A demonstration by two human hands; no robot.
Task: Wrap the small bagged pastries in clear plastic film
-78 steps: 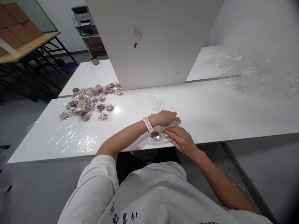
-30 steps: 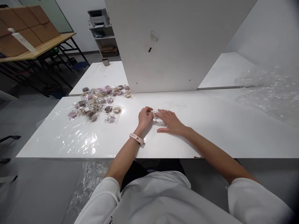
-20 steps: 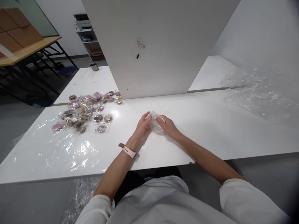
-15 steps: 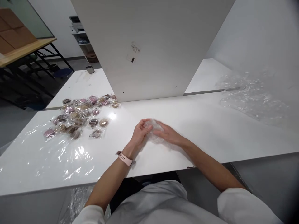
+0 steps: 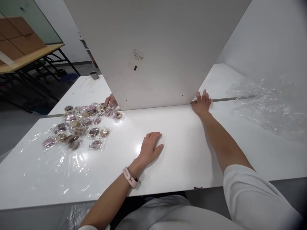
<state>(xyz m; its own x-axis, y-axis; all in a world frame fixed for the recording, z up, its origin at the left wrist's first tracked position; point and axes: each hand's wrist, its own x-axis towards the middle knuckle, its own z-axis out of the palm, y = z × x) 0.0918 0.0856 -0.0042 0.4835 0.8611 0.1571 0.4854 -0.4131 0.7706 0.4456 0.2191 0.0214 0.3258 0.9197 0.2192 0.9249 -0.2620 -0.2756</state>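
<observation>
My left hand (image 5: 149, 148) rests palm down on the white tabletop (image 5: 172, 166), its fingers stretched out and holding nothing. My right hand (image 5: 202, 103) reaches to the lower right edge of the upright white panel (image 5: 155, 73), fingers spread. A bit of clear plastic shows beside its thumb, partly hidden by the panel; I cannot tell whether they touch. To the left lies a pile of round cookies (image 5: 79, 124) in clear single wrappers, coloured brown, tan and pinkish.
Another person's hand (image 5: 111, 101) comes around the panel's left edge at the cookies. Clear plastic sheeting (image 5: 271, 108) lies at the right, and more film (image 5: 69, 169) covers the front left. A grey cup (image 5: 94, 75) stands on the far table. Cardboard boxes (image 5: 24, 38) sit beyond.
My hands have parted and the crumpled clear plastic is out of them. My right hand has moved forward to the panel's right edge. Another person's hand has appeared at the cookies.
</observation>
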